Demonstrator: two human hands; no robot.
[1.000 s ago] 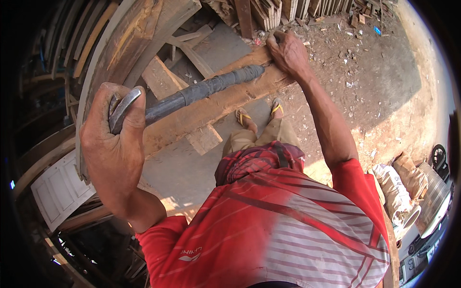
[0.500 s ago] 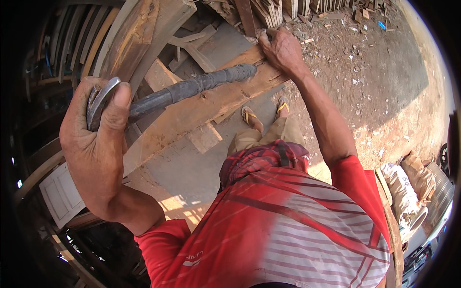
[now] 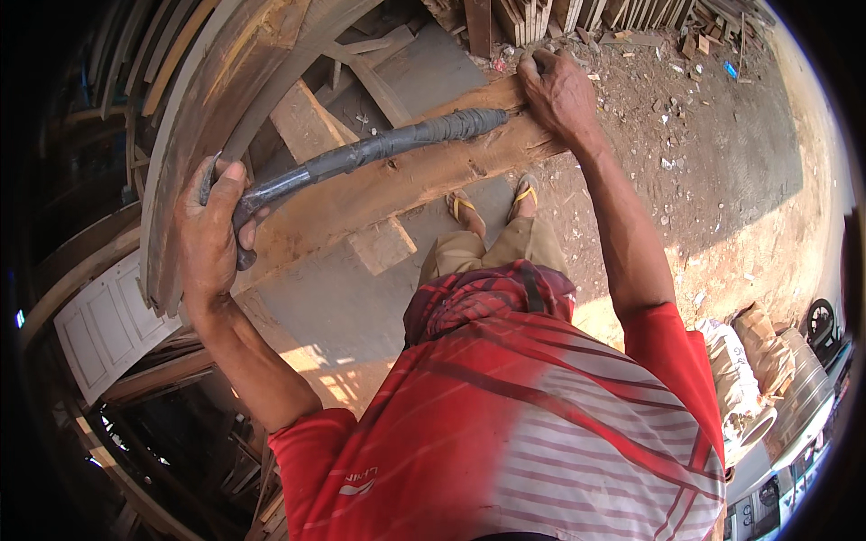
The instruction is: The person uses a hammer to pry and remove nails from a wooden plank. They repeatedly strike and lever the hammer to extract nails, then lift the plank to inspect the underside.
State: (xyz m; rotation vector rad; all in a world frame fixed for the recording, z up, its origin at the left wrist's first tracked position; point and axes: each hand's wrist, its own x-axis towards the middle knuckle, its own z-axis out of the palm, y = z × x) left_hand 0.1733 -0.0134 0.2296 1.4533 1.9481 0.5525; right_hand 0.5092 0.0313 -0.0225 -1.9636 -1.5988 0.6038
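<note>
My left hand (image 3: 213, 230) grips a claw hammer (image 3: 361, 155) by its metal head, thumb over the top. The hammer's long dark handle, wrapped in black tape, slants across toward the right over a thick wooden plank (image 3: 419, 185). At the plank's far right end my right hand (image 3: 561, 97) is closed on the wood, its fingers curled over the edge and partly hidden. The tip of the handle lies just left of that hand. Whether the handle touches the plank I cannot tell.
Under the plank are a wooden block (image 3: 382, 246) and crossed timber pieces (image 3: 307, 126). Large boards (image 3: 216, 99) lean at the upper left, above a white panelled door (image 3: 113, 329). Wood scraps litter the ground at the upper right. Sacks (image 3: 767, 347) stand at the right.
My left hand has brought the hammer head slightly right and farther from the camera. The handle has shifted right along the plank. My right hand stays at the plank's end.
</note>
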